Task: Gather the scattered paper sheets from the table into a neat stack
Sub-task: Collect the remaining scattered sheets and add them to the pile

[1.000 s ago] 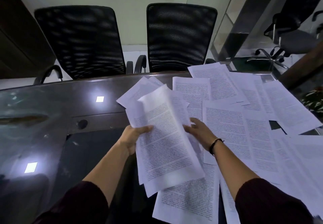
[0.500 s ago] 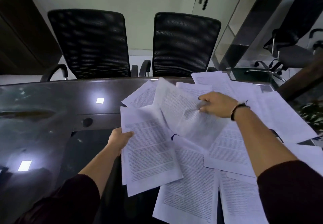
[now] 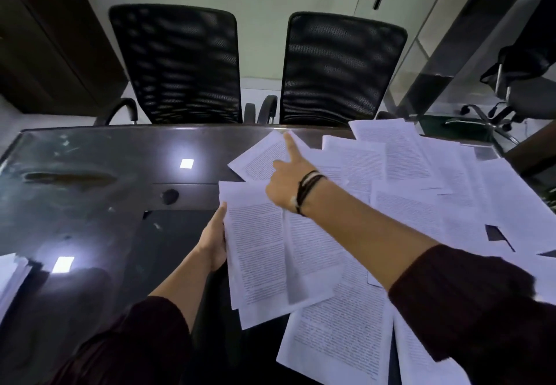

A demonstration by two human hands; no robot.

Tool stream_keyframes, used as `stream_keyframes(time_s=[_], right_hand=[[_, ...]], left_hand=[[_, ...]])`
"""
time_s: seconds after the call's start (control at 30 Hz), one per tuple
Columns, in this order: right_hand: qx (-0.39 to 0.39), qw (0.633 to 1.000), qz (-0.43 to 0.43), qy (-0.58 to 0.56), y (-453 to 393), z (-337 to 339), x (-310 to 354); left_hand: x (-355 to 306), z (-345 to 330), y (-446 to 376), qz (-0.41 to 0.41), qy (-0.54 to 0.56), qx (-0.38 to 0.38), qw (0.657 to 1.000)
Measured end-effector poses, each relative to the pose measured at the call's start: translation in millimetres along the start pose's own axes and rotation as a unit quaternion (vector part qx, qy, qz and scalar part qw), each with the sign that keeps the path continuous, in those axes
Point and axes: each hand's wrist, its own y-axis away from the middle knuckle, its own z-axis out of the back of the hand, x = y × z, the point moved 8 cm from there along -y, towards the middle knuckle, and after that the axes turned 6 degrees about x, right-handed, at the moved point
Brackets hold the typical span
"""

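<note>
Several printed paper sheets [image 3: 403, 204] lie scattered and overlapping across the right half of the dark glass table [image 3: 90, 180]. My left hand [image 3: 215, 240] grips the left edge of a small gathered stack [image 3: 264, 252] that rests low over the table in front of me. My right hand [image 3: 285, 180], with dark bands at the wrist, reaches forward over the stack. Its straight index finger lies on the farthest-left loose sheet [image 3: 261, 156], near that sheet's far corner, and the other fingers are curled.
Two black mesh chairs [image 3: 180, 62] [image 3: 340, 68] stand behind the table's far edge. Another office chair [image 3: 517, 96] is at the right. A second pile of paper [image 3: 9, 279] shows at the left edge. A dark cabinet [image 3: 45, 38] fills the back left.
The sheet my right hand was carrying now lies on the stack in my left hand. My right hand has moved left and forward onto the far loose sheet.
</note>
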Motion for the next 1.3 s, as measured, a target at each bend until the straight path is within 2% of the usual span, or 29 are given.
stream_keyframes(time_s=[0.13,0.17,0.23,0.3,0.37,0.4,0.47,0.5,0.57,0.6,0.63,0.67,0.73,0.77,0.87,0.9,0.93,0.97,1.03,1.17,1.23,1.27,1.3], right_hand=[[-0.119,0.990,0.076,0.003,-52.4,-3.4,69.9],[-0.159,0.983,0.085,-0.031,-63.0,-8.2,81.3],[-0.203,0.957,0.077,-0.194,-79.1,-23.5,89.0],[-0.168,0.907,-0.024,-0.386,-94.1,-56.3,71.3],[-0.087,0.828,-0.178,-0.525,-100.8,-110.0,48.9],[-0.039,0.803,-0.216,-0.553,-102.2,-132.5,43.8],[0.001,0.794,-0.202,-0.573,-106.4,-157.4,40.4],[-0.039,0.780,-0.200,-0.592,-106.0,-161.6,31.2],[-0.157,0.683,-0.284,-0.655,-92.6,-173.9,-12.5],[-0.179,0.646,-0.343,-0.658,-86.6,-188.4,-35.5],[-0.165,0.638,-0.390,-0.644,-82.0,-205.8,-55.6],[-0.122,0.653,-0.418,-0.619,-80.1,-222.7,-70.4],[-0.025,0.695,-0.419,-0.584,-85.2,-250.2,-87.4],[0.002,0.699,-0.408,-0.587,-88.4,-257.8,-92.1],[0.017,0.725,-0.350,-0.593,-100.7,-259.3,-100.8],[-0.001,0.724,-0.324,-0.609,-105.3,-257.2,-102.1],[-0.036,0.708,-0.308,-0.634,-107.4,-253.2,-104.7],[-0.079,0.677,-0.306,-0.665,-105.7,-249.8,-109.2],[-0.155,0.590,-0.327,-0.722,-94.7,-248.1,-117.2],[-0.271,0.371,-0.393,-0.797,-57.2,-252.9,-130.9],[-0.287,0.267,-0.370,-0.842,-47.5,-251.6,-125.7],[-0.285,0.245,-0.350,-0.858,-46.2,-247.9,-119.7],[-0.279,0.250,-0.335,-0.865,-45.2,-241.6,-112.3]], left_hand=[[10.7,-9.5,10.6,-0.005,0.067,0.040,0.997],[13.7,-9.0,10.2,-0.006,0.067,0.040,0.997],[17.1,-6.8,9.1,-0.012,0.058,0.035,0.998],[17.7,-6.2,7.3,-0.020,0.052,0.036,0.998],[16.0,-6.3,6.1,-0.035,0.021,0.022,0.999],[13.6,-4.7,5.8,-0.048,-0.024,0.001,0.999],[8.6,-0.8,4.3,-0.075,-0.148,-0.054,0.985],[8.9,1.4,3.7,-0.074,-0.190,-0.077,0.976],[11.5,4.5,1.4,-0.059,-0.214,-0.102,0.970],[12.9,7.3,-1.1,-0.051,-0.212,-0.103,0.971],[13.7,8.9,-4.1,-0.045,-0.207,-0.100,0.972],[14.3,10.9,-6.3,-0.040,-0.206,-0.095,0.973],[13.7,12.7,-11.5,-0.035,-0.208,-0.079,0.974],[13.3,14.3,-14.7,-0.032,-0.207,-0.073,0.975],[13.4,18.9,-20.2,-0.025,-0.187,-0.061,0.980],[15.2,20.9,-21.2,-0.023,-0.176,-0.056,0.983],[16.4,22.9,-21.2,-0.020,-0.165,-0.055,0.985],[16.3,25.2,-21.0,-0.020,-0.154,-0.055,0.986],[11.3,31.8,-20.0,-0.028,-0.134,-0.061,0.989],[-15.9,53.6,-23.1,-0.045,-0.121,-0.108,0.986],[-32.1,64.7,-27.5,-0.052,-0.118,-0.146,0.981],[-41.0,66.2,-29.0,-0.055,-0.120,-0.160,0.978],[-48.1,67.1,-31.4,-0.058,-0.123,-0.168,0.976]])
